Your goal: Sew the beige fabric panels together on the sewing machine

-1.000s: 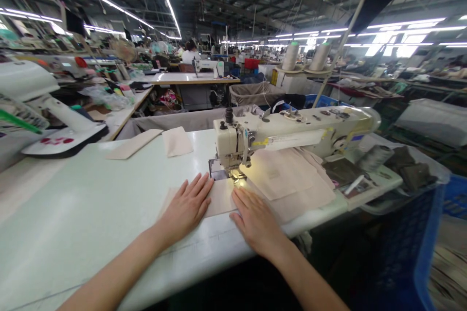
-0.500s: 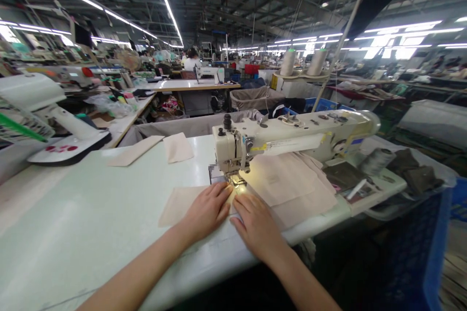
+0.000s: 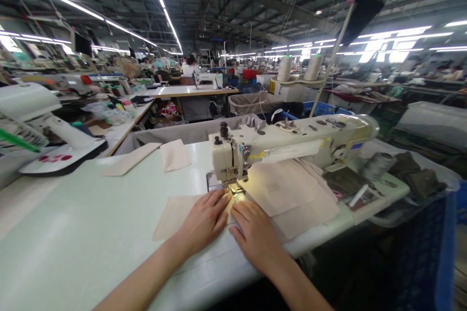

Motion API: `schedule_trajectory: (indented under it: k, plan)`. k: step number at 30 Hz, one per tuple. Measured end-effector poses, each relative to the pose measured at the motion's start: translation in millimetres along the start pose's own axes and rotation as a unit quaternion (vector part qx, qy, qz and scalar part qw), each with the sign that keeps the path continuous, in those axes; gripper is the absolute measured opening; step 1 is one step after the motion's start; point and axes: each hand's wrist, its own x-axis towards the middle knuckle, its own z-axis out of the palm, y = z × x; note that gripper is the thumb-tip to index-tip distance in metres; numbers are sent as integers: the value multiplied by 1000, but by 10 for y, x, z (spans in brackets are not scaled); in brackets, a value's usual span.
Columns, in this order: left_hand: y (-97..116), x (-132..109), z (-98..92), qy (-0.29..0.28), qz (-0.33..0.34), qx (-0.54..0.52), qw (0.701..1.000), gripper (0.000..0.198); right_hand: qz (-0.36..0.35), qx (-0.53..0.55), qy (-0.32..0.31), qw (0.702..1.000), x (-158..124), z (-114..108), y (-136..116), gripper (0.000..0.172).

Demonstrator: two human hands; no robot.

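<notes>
A beige fabric piece (image 3: 170,215) lies on the pale table under the needle end of a white sewing machine (image 3: 288,138). On that piece rests my left hand (image 3: 205,217), palm down, its fingers stretched toward the lit presser foot (image 3: 236,189). My right hand (image 3: 252,228) is just to the right of it, fingers extended and fingertips on the fabric close in front of the foot. Both hands look open and flat, though the exact contact under the fingertips is hidden. Larger beige fabric panels (image 3: 292,189) lie stacked beneath the machine arm.
Two loose beige pieces, a long strip (image 3: 131,159) and a smaller one (image 3: 175,155), lie at the table's far side. A white fan (image 3: 54,131) stands at left. Grey thread (image 3: 379,165) and a white-handled tool (image 3: 358,196) are right. A blue crate (image 3: 434,252) stands lower right.
The view has shifted slightly, so the table and machine appear a little lower. Both hands stay by the presser foot, with little visible movement against the fabric.
</notes>
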Motion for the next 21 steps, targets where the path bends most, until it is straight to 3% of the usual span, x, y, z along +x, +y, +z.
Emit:
schedule_trajectory:
  k: [8,13,21]
  plan:
    - [-32,14,4,18,7,-11,1000,37,-4,-9,-9,1000,43,-21,-9,30]
    - [-54,22,-30,-2,15,0,1000,38,-1,-5,-20,1000,59,-68,-26,24]
    - [175,-198,-76,7,81,-27,996,35,-3,9,-24,1000,-169,-85,-16,37]
